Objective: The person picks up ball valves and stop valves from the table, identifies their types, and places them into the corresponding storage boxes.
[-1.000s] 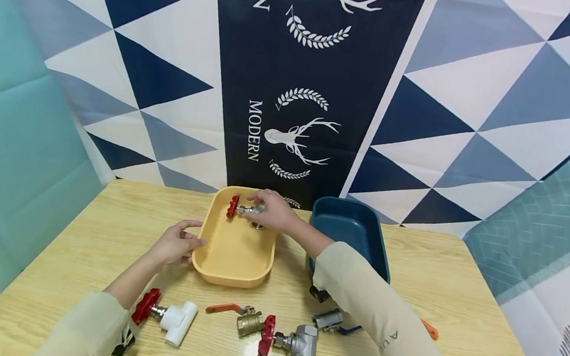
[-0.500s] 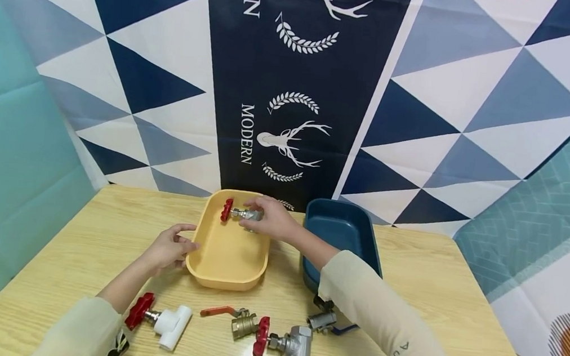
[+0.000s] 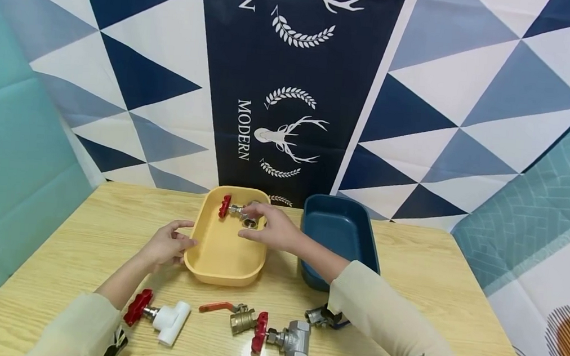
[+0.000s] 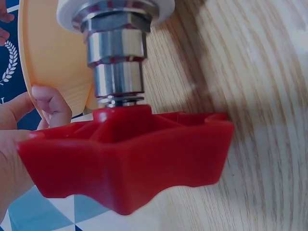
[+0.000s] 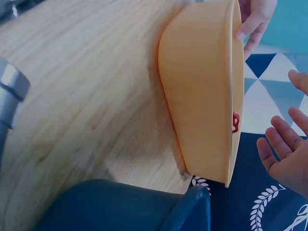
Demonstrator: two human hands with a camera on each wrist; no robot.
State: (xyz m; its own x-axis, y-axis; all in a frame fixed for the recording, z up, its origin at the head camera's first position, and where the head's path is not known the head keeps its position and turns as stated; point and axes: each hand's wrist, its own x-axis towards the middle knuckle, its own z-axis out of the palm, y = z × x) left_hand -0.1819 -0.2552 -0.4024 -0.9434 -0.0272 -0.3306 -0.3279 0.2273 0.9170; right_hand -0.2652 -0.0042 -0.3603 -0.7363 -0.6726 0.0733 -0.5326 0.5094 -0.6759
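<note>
A yellow tray (image 3: 224, 255) stands on the table, holding a metal valve (image 3: 236, 210) with a red handwheel at its back end. My left hand (image 3: 168, 244) pinches the tray's left rim, thumb over the edge and fingers outside. Over the tray's right side, my right hand (image 3: 274, 228) has its fingers apart and nothing in its grasp; it partly covers the valve. In the right wrist view, the right hand (image 5: 291, 149) shows loosely spread fingers beside the tray wall (image 5: 199, 91).
A dark blue tray (image 3: 338, 233) stands right of the yellow one. Nearer lie a white tee valve (image 3: 170, 322) with a red wheel, a brass valve (image 3: 242, 321) with an orange lever, a grey valve (image 3: 296, 343) with a red wheel, and a small metal valve (image 3: 315, 315) beside the right sleeve.
My right hand has let go of the red-wheeled valve, which now lies in the yellow tray, and has drawn slightly back toward me. My left hand stays at the rim.
</note>
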